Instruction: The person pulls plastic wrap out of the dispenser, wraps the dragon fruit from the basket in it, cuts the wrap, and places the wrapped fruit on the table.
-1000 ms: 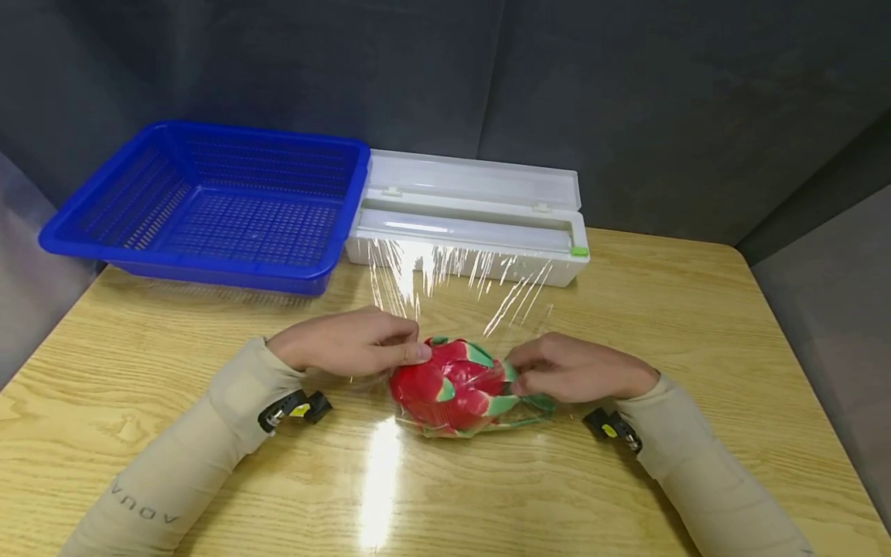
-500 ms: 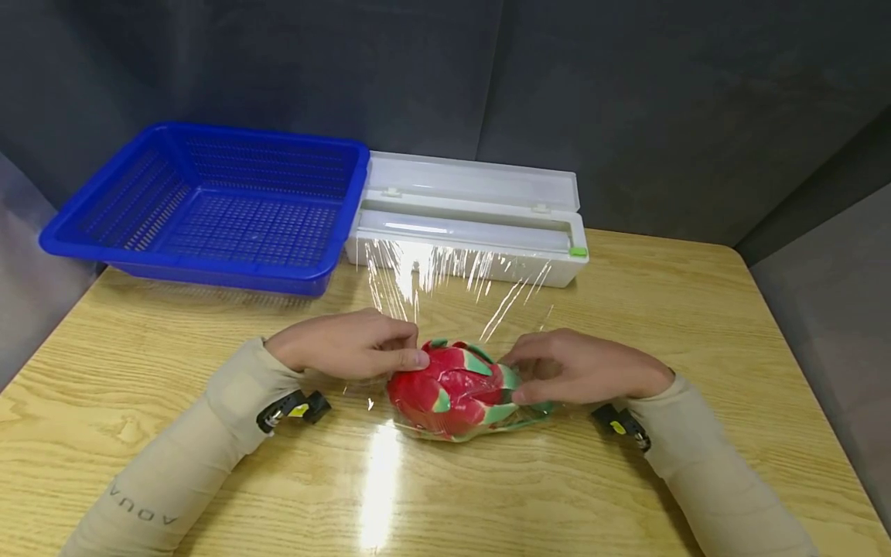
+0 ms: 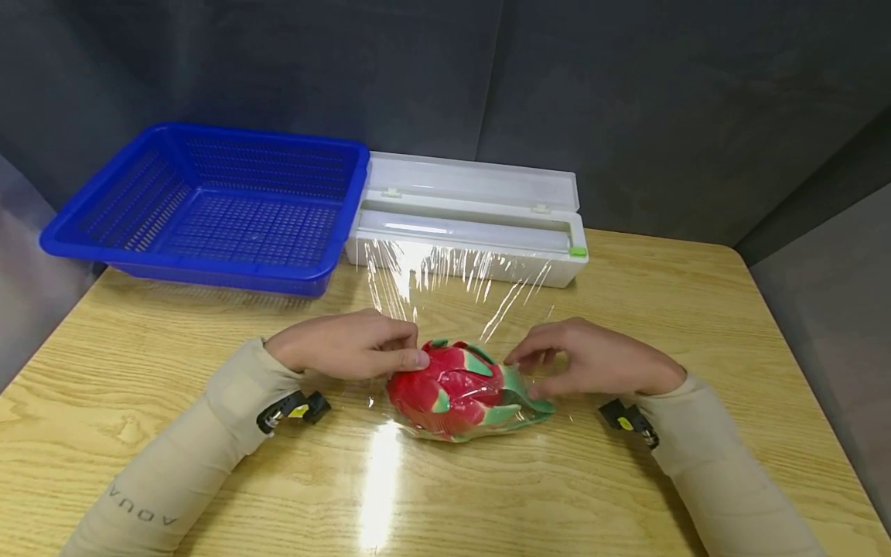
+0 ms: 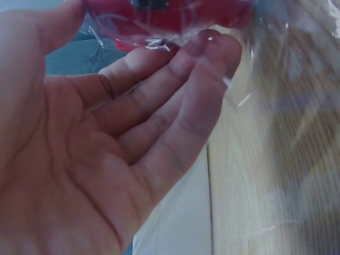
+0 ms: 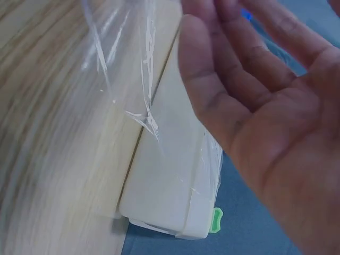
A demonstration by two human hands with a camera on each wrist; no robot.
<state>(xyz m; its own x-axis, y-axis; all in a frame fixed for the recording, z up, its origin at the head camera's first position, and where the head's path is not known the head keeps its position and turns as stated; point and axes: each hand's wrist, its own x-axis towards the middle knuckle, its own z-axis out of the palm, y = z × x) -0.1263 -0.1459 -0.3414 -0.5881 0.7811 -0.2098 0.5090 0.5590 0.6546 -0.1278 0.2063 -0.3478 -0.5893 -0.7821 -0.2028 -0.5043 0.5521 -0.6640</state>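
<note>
A red dragon fruit (image 3: pixel 452 391) with green-tipped scales lies on its side in clear cling film, its leafy end to the right. My left hand (image 3: pixel 348 344) holds its left end, thumb on top and fingers round the back. In the left wrist view the fingertips (image 4: pixel 212 48) meet the film-covered red skin. My right hand (image 3: pixel 592 357) hovers by the green leaves, thumb and fingers apart, with nothing in its grasp. From the fruit the cling film (image 3: pixel 480 298) stretches back to its white dispenser (image 3: pixel 473 267).
The dispenser's lid (image 3: pixel 473 179) is up, showing the film roll (image 3: pixel 466 230) inside. A green slider (image 3: pixel 578 251) sits at its right corner. A blue plastic basket (image 3: pixel 188 267) stands at the back left against the dispenser. Dark cloth (image 3: pixel 626 116) hangs behind the wooden table (image 3: pixel 557 495).
My right hand has drawn back slightly to the right from the leafy end, its thumb coming away from the fruit. The left hand has stayed almost still, and the fruit has shifted very little.
</note>
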